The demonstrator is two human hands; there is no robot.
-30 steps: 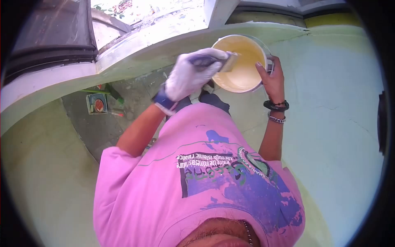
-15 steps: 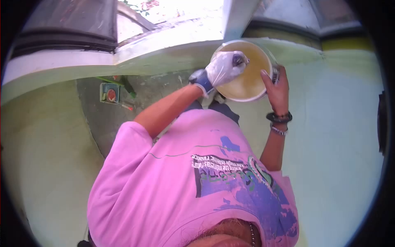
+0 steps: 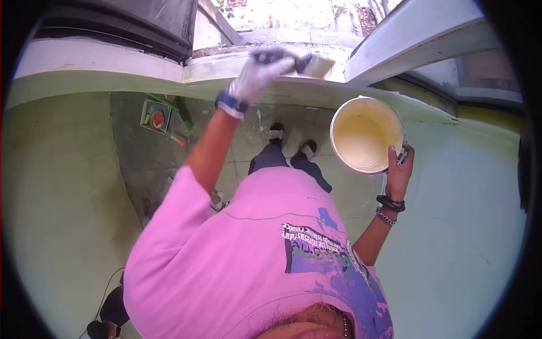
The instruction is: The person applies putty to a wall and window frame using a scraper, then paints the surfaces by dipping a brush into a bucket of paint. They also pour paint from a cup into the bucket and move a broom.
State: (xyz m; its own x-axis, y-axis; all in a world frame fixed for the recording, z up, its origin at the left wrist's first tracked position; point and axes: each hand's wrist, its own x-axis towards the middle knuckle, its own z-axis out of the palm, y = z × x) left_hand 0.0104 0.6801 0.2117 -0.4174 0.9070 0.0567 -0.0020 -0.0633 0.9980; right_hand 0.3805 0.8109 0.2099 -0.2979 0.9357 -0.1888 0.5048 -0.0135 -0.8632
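Observation:
My left hand (image 3: 257,76), in a whitish glove with a dark blue cuff, is closed around a paintbrush (image 3: 317,66). The brush has pale bristles pointing right and is held over the white window sill (image 3: 217,69); blur hides whether it touches. My bare right hand (image 3: 398,169) grips the rim of a white paint bucket (image 3: 334,135), thumb over the inside and fingers outside. Cream-coloured paint (image 3: 364,144) lies in the bucket, which is tilted slightly in view.
On the floor to the left lies a small tray (image 3: 148,116) with a reddish round item, beside a green-handled tool (image 3: 186,116). A dark window frame (image 3: 118,34) stands at upper left, a white frame post (image 3: 412,39) at upper right. Pale green walls (image 3: 463,186) flank me.
My left hand has moved from over the bucket up and left to the sill, bringing the paintbrush out. The bucket in my right hand has shifted right and lower in view.

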